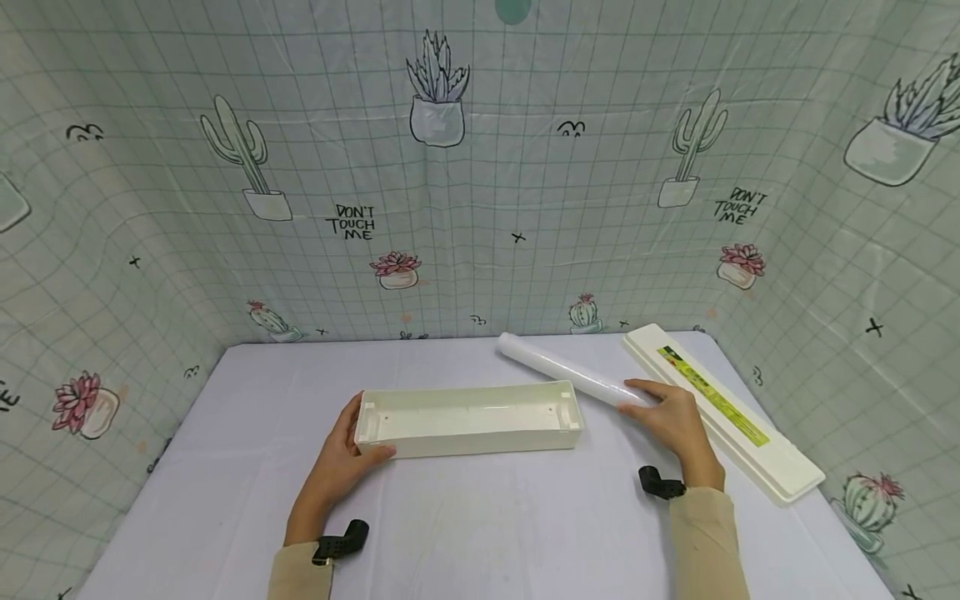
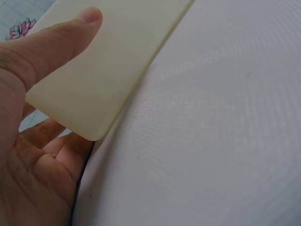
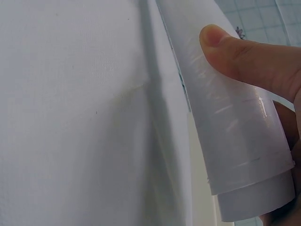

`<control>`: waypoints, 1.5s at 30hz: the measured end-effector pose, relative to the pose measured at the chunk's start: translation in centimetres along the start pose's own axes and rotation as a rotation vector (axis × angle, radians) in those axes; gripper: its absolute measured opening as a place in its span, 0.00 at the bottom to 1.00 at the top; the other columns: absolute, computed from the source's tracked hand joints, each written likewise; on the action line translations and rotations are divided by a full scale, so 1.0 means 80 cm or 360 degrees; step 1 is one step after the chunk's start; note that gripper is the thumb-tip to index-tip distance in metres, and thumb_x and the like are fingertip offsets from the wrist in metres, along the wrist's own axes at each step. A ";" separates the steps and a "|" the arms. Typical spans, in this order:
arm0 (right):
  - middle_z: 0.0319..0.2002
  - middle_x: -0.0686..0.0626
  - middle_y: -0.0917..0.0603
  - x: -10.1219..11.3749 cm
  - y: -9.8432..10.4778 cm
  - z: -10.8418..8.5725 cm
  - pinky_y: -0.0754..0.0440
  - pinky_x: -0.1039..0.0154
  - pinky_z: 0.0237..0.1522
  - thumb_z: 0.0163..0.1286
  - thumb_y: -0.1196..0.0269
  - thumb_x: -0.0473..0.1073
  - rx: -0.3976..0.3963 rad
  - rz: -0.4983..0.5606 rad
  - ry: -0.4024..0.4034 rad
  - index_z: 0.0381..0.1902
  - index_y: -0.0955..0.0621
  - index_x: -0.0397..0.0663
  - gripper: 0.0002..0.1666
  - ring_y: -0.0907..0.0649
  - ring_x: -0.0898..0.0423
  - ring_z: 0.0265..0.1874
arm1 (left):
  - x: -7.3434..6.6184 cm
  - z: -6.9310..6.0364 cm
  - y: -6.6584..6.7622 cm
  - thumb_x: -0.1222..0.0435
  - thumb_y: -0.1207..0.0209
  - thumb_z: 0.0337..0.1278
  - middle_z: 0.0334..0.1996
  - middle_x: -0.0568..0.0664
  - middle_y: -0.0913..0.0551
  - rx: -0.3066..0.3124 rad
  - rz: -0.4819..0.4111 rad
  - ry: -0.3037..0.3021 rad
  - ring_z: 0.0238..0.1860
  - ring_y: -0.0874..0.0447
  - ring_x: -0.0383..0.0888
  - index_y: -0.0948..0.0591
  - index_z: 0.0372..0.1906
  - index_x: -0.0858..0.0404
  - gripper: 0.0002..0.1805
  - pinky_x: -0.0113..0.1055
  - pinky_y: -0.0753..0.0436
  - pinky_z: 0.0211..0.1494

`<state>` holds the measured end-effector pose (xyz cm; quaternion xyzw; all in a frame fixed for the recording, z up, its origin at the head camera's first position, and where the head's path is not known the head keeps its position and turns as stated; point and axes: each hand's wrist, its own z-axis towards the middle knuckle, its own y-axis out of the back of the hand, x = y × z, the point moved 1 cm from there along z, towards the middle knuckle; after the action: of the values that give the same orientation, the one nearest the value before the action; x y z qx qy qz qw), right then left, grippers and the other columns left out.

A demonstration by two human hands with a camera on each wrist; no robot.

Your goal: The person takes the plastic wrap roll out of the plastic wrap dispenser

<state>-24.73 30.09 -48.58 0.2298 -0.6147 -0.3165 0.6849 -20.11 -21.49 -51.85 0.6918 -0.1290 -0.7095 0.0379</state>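
Observation:
A long cream plastic box (image 1: 472, 444), open at the top, lies lengthwise in the middle of the table. My left hand (image 1: 341, 458) grips its left end, thumb on the near wall and fingers round the end; the left wrist view shows the thumb flat on the box wall (image 2: 113, 61). To the right, my right hand (image 1: 671, 421) holds the near end of a roll of clear plastic film (image 1: 558, 367) that slants away to the back. In the right wrist view, the thumb presses on the film roll (image 3: 230, 132), whose inner tube pokes out at the end.
A long cream lid (image 1: 795, 475) with a yellow-green label lies slantwise at the table's right side, beyond the right hand. White cloth (image 1: 480, 533) covers the table. Behind and at both sides hangs a checked curtain (image 1: 480, 192) printed with cacti.

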 end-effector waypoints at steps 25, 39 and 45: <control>0.57 0.34 0.14 -0.002 0.002 0.020 0.25 0.37 0.62 0.60 0.22 0.44 0.0073 -0.0173 0.0227 0.57 0.15 0.39 0.28 0.19 0.33 0.60 | 0.003 0.001 -0.001 0.67 0.27 0.57 0.81 0.61 0.46 -0.0011 -0.0017 -0.0009 0.79 0.41 0.58 0.57 0.84 0.60 0.60 0.13 0.31 0.60; 0.57 0.35 0.15 -0.011 -0.003 0.031 0.24 0.39 0.62 0.63 0.26 0.42 0.0160 -0.0179 0.0191 0.58 0.17 0.37 0.27 0.18 0.36 0.59 | 0.002 0.002 -0.001 0.67 0.26 0.56 0.82 0.61 0.47 -0.0001 -0.0025 -0.0018 0.80 0.43 0.58 0.57 0.84 0.60 0.61 0.12 0.33 0.61; 0.58 0.34 0.15 -0.013 -0.006 0.033 0.24 0.39 0.61 0.63 0.25 0.42 0.0161 -0.0161 0.0172 0.58 0.17 0.36 0.28 0.19 0.35 0.59 | 0.003 0.002 -0.001 0.68 0.26 0.57 0.82 0.61 0.47 0.0000 -0.0032 -0.0020 0.79 0.43 0.57 0.57 0.84 0.60 0.61 0.12 0.32 0.61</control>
<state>-27.43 30.68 -49.27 0.3116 -0.5797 -0.3063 0.6878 -20.27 -21.42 -52.06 0.6885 -0.1222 -0.7143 0.0298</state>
